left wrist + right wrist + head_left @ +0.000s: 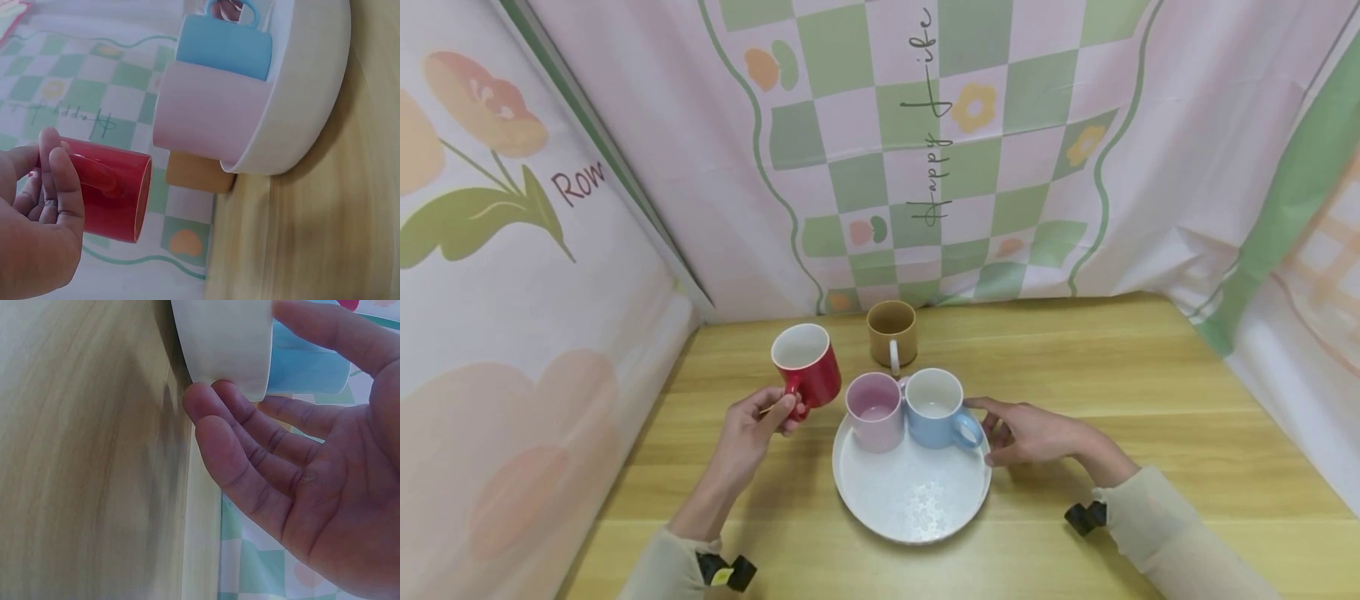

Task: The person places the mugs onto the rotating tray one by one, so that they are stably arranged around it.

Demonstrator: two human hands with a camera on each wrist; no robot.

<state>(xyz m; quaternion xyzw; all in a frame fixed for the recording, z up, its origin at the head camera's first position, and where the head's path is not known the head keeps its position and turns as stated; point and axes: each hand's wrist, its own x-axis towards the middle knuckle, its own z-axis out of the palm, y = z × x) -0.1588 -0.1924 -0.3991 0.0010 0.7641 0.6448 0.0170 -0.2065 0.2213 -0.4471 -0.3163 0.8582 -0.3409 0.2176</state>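
Observation:
My left hand [748, 433] pinches the handle of a red mug [822, 377], white inside, tilted and raised to the left of a round white tray [895, 504]. A pink mug [877, 432] and a light blue mug [927, 427] stand side by side at the far part of the tray. My right hand [1037, 432] is at the tray's right rim, beside the blue mug's handle. In the right wrist view its fingers are loosely bent by the tray wall [228, 344], with the thumb at the rim. Whether they all touch it, I cannot tell.
Behind the tray a tan mug [880, 348] stands on the wooden table [1060, 350], its pale handle towards me. A patterned cloth [857, 192] hangs along the back edge, and more printed cloth [550, 333] lines the left side.

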